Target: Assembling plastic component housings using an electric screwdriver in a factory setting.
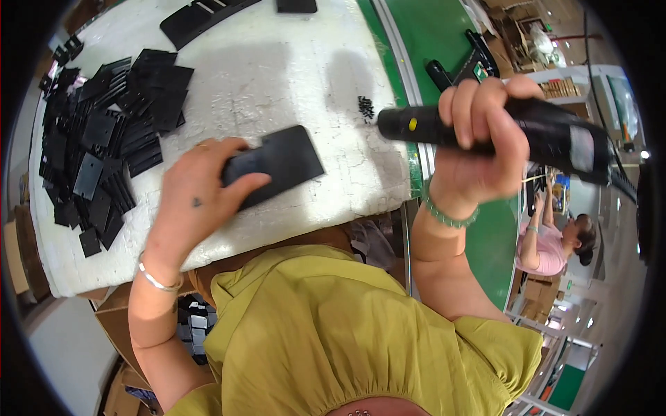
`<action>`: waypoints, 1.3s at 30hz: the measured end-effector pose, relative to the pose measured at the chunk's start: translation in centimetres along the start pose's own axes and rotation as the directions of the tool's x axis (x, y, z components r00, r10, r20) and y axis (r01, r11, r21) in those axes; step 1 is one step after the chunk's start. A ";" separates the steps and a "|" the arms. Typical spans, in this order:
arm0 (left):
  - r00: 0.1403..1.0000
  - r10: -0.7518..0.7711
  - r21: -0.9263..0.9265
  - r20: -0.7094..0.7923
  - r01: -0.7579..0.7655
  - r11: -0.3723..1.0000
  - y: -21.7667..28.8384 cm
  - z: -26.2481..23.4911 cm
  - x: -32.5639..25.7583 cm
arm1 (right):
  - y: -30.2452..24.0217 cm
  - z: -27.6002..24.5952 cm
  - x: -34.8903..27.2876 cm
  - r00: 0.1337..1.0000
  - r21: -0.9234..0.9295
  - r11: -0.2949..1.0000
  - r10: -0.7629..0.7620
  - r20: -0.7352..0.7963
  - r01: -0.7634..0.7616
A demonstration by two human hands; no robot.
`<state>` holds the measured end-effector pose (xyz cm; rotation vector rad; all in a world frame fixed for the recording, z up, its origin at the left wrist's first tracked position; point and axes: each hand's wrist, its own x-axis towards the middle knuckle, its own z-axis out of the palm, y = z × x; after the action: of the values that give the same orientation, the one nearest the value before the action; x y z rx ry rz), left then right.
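Note:
My left hand [201, 191] grips a flat black plate [288, 159] with rounded corners, thumb and fingers on its left end, over the white work surface [277, 90]. In my right hand [485, 132] is a black electric screwdriver [420, 125], held roughly level with its tip end pointing left and a cord at its rear. Just left of that tip lies a small heap of black screws [365, 109]. A large pile of black flat pieces [104, 139] covers the left side of the surface.
Larger black parts [201, 19] lie at the far edge. To the right runs a green table [433, 35] with a metal rail, bearing another black handheld tool [468, 62]. A co-worker in pink [548, 253] is farther right. An open carton [121, 315] stands below on the left.

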<state>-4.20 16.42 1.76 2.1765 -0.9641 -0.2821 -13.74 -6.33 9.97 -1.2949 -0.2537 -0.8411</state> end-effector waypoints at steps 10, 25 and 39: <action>0.993 -0.110 0.111 -0.029 0.113 0.987 -0.8 -4.1 -1.3 | 3.5 -5.6 0.3 0.959 -0.204 0.974 0.035 -0.282 -0.096; 0.714 0.685 -0.053 -0.145 -0.697 0.715 5.0 6.1 8.6 | -2.8 -2.2 -0.3 0.997 0.091 0.994 -0.060 0.053 0.055; 0.793 0.606 0.019 -0.069 -0.606 0.795 5.6 3.2 6.1 | -3.5 0.4 -1.4 0.959 -0.017 0.991 -0.120 0.257 0.129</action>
<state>-4.53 7.82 3.92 1.7350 -1.5529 0.1070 -16.95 -5.52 11.84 -1.4313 -0.5323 -0.7865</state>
